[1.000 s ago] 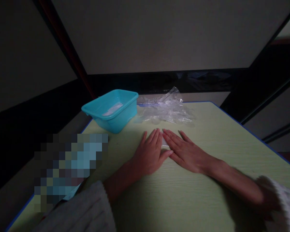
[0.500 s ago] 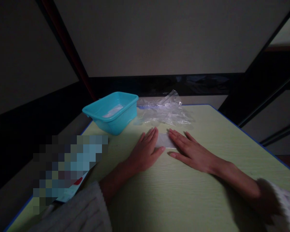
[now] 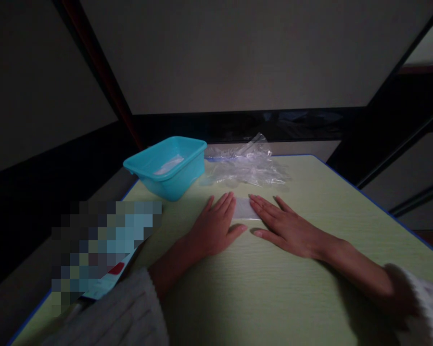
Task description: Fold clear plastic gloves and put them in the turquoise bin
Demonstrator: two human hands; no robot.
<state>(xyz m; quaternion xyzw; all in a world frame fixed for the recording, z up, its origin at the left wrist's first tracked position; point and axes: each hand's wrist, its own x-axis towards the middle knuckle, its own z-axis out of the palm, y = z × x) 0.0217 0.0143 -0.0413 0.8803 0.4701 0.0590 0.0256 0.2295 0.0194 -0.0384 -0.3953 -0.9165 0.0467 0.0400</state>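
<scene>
Between my hands, a folded strip of clear plastic (image 3: 246, 209), which looks like a plastic bag, lies flat on the table. My left hand (image 3: 216, 223) rests palm down on its left end, fingers stretched out and thumb pointing inward. On the right end lies my right hand (image 3: 286, 224), also flat, with its little finger spread from the others and its thumb on the bare tabletop. Both ends of the strip are hidden under the fingers.
Beyond my hands, crumpled clear plastic bags (image 3: 250, 168) lie near the far edge. A turquoise basin (image 3: 185, 178) stands at the back left with a pale folded piece (image 3: 169, 165) inside. A partly blurred light-blue packet (image 3: 106, 283) lies left on the pale green table (image 3: 245, 293).
My left hand has shifted slightly left and its fingertips have drawn back a little, showing a bit more of the strip. My right hand stays almost still.
</scene>
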